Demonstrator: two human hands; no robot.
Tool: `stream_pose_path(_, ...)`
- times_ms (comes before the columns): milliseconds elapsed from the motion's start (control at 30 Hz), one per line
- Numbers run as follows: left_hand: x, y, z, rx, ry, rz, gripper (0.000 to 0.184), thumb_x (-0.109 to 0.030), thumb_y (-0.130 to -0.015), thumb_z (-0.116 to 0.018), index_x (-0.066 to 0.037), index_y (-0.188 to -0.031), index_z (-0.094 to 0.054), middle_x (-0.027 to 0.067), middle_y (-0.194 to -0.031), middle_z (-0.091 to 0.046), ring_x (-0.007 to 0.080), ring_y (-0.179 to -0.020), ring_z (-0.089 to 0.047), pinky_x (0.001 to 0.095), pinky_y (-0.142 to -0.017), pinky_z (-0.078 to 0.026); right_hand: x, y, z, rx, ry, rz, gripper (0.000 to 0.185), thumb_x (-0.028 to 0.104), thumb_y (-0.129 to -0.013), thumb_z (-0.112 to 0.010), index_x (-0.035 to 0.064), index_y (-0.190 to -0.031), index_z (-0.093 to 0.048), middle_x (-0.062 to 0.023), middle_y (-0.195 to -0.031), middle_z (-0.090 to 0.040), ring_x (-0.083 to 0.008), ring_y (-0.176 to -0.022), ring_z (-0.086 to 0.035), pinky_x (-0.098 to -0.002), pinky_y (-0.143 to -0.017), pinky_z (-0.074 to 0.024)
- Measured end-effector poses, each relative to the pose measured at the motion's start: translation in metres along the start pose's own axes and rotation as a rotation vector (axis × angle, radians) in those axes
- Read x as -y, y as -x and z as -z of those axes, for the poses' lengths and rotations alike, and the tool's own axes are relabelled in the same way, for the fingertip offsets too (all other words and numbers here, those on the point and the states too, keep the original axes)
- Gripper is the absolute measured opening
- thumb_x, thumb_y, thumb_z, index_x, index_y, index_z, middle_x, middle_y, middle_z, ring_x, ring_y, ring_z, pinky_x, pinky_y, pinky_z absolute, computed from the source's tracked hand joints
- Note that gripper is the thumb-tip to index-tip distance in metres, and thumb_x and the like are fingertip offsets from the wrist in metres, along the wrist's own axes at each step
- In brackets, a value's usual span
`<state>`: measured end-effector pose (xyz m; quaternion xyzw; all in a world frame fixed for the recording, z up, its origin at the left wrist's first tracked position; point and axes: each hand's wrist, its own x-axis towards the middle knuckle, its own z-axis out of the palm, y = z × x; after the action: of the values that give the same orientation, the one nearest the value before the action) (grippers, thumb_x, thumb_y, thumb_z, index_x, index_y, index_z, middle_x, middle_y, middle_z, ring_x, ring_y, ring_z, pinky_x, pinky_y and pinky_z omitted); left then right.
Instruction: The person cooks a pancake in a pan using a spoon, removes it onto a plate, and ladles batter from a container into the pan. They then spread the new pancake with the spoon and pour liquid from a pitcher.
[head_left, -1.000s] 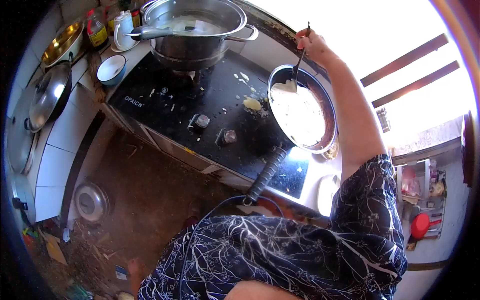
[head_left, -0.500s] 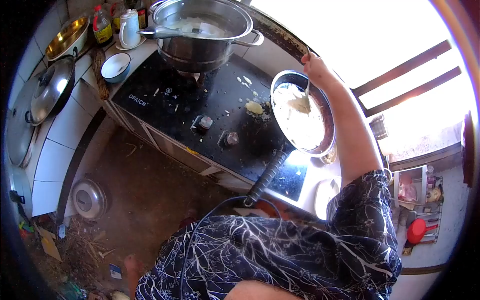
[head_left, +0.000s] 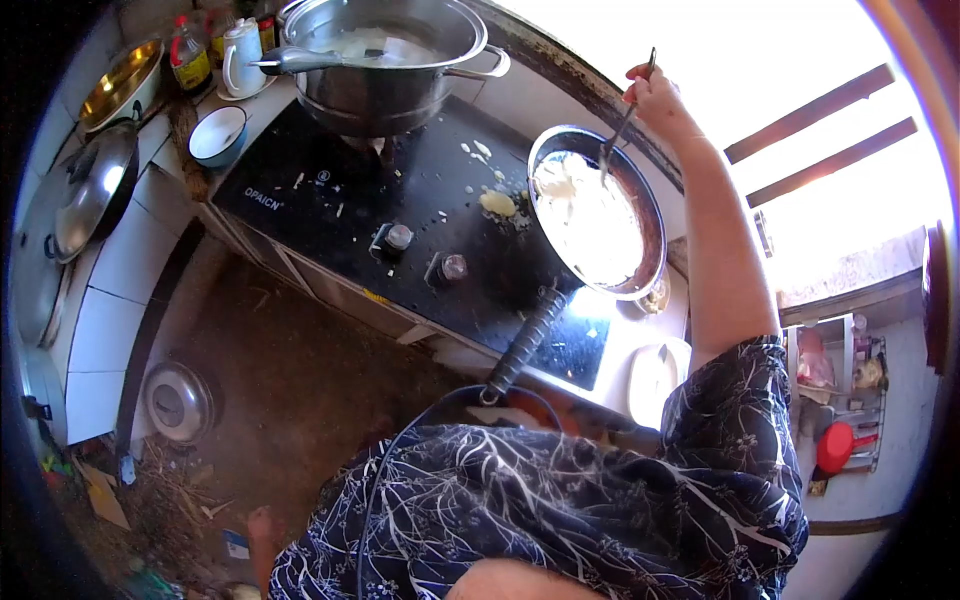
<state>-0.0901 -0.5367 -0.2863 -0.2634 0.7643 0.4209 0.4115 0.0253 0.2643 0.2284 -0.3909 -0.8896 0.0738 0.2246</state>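
Note:
My right hand point(head_left: 662, 103) is closed around the handle of a metal spoon point(head_left: 625, 122) above the pan's far rim. Its lower end, partly lost in glare, reaches the white food point(head_left: 590, 215) inside the frying pan point(head_left: 662, 235). The pan sits at the right end of the black cooktop, its dark wrapped handle point(head_left: 525, 345) pointing toward my body. At the lower left, beyond the patterned shirt, a small skin-toned shape point(head_left: 262, 530) may be my left hand hanging low; its fingers are not distinguishable.
A steel pot point(head_left: 385, 95) with a ladle-like handle point(head_left: 300, 61) across its rim stands on the black cooktop point(head_left: 330, 230). Food scraps point(head_left: 497, 204) lie near two knobs. A blue-white bowl point(head_left: 218, 135), bottles point(head_left: 190, 58) and lids point(head_left: 95, 190) are left. A cable point(head_left: 400, 440) crosses my front.
My right hand has moved up and away from the pan, raising the spoon so more of its handle shows. The view has shifted slightly; the pan stays on the cooktop.

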Motion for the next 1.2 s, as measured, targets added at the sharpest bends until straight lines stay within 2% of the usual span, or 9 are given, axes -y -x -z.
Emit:
stream_pose_path(200, -0.018, 0.014, -0.017, 0.060, 0.097, 0.008, 0.014, -0.019, -0.081, -0.047, -0.007, -0.074, -0.052, 0.0046, -0.058, -0.049, 0.0173, -0.044, -0.047, 0.0295, -0.038, -0.038, -0.035, 0.024, -0.006, 0.195, 0.332, -0.072, 0.020, 0.015, -0.087, -0.035, 0.0024, -0.095, -0.049, -0.0117, -0.074, -0.055, -0.0225, -0.071, -0.052, -0.0348, -0.068, -0.0423)
stream_pose_path(267, -0.081, 0.077, -0.042, -0.115, -0.028, 0.186, 0.016, -0.018, -0.081, -0.047, -0.008, -0.069, -0.052, 0.0031, -0.055, -0.047, 0.0165, -0.046, -0.047, 0.0290, -0.038, -0.037, -0.055, 0.027, -0.017, 0.198, 0.370, -0.089, 0.021, 0.016, -0.087, -0.036, 0.0023, -0.094, -0.049, -0.0140, -0.077, -0.055, -0.0238, -0.074, -0.053, -0.0346, -0.069, -0.0421)
stream_pose_path(367, -0.006, -0.007, -0.008, 0.102, -0.079, -0.108, 0.016, -0.017, -0.080, -0.047, -0.008, -0.067, -0.052, 0.0026, -0.054, -0.047, 0.0163, -0.045, -0.047, 0.0286, -0.037, -0.036, -0.040, 0.044, -0.026, 0.217, 0.369, -0.075, 0.020, 0.014, -0.086, -0.037, 0.0010, -0.094, -0.049, -0.0156, -0.082, -0.055, -0.0237, -0.075, -0.055, -0.0349, -0.069, -0.0426)
stream_pose_path(533, 0.016, -0.049, 0.004, 0.074, -0.135, -0.028, 0.017, -0.017, -0.079, -0.048, -0.008, -0.066, -0.053, 0.0053, -0.052, -0.049, 0.0158, -0.041, -0.046, 0.0286, -0.037, -0.036, -0.020, 0.030, -0.032, 0.133, 0.326, 0.090, 0.020, 0.015, -0.088, -0.036, 0.0009, -0.095, -0.049, -0.0112, -0.077, -0.056, -0.0201, -0.068, -0.055, -0.0335, -0.065, -0.0441)
stream_pose_path(633, 0.008, -0.040, 0.002, 0.035, -0.155, -0.018, 0.017, -0.017, -0.079, -0.049, -0.008, -0.066, -0.053, 0.0062, -0.052, -0.050, 0.0157, -0.041, -0.046, 0.0285, -0.036, -0.036, 0.015, 0.024, -0.019, 0.077, 0.017, 0.087, 0.021, 0.019, -0.089, -0.040, 0.0009, -0.093, -0.048, -0.0058, -0.073, -0.057, -0.0107, -0.056, -0.052, -0.0248, -0.050, -0.0427)
stream_pose_path(733, -0.025, 0.011, -0.016, -0.060, -0.164, -0.035, 0.017, -0.018, -0.079, -0.050, -0.007, -0.066, -0.053, 0.0067, -0.053, -0.051, 0.0156, -0.041, -0.047, 0.0284, -0.036, -0.037, 0.021, 0.016, -0.004, 0.086, -0.276, 0.016, 0.022, 0.021, -0.090, -0.041, 0.0007, -0.093, -0.048, -0.0053, -0.072, -0.057, -0.0078, -0.053, -0.049, -0.0220, -0.048, -0.0418)
stream_pose_path(967, -0.015, 0.009, -0.011, -0.044, -0.183, -0.078, 0.020, -0.027, -0.077, -0.050, -0.008, -0.077, -0.056, 0.0102, -0.065, -0.056, 0.0203, -0.056, -0.053, 0.0348, -0.057, -0.037, -0.003, 0.008, 0.020, 0.090, -0.331, -0.021, 0.026, 0.025, -0.087, -0.047, -0.0011, -0.088, -0.050, -0.0064, -0.068, -0.058, -0.0072, -0.049, -0.048, -0.0204, -0.043, -0.0397)
stream_pose_path(1067, -0.003, -0.003, -0.001, -0.005, -0.419, -0.184, 0.024, -0.031, -0.076, -0.050, -0.009, -0.082, -0.057, 0.0118, -0.070, -0.058, 0.0226, -0.063, -0.055, 0.0380, -0.067, -0.037, -0.015, 0.007, 0.011, 0.099, -0.308, -0.091, 0.022, 0.022, -0.088, -0.047, 0.0005, -0.085, -0.050, -0.0058, -0.065, -0.057, -0.0052, -0.043, -0.046, -0.0177, -0.038, -0.0365)
stream_pose_path(1200, 0.020, -0.026, 0.018, 0.028, -1.277, -0.513, 0.031, -0.037, -0.075, -0.049, -0.011, -0.089, -0.059, 0.0139, -0.078, -0.061, 0.0257, -0.073, -0.059, 0.0423, -0.081, -0.037, -0.026, 0.000, -0.010, 0.141, -0.363, -0.249, 0.030, 0.027, -0.085, -0.050, -0.0030, -0.081, -0.052, -0.0093, -0.063, -0.058, -0.0099, -0.044, -0.047, -0.0239, -0.038, -0.0383)
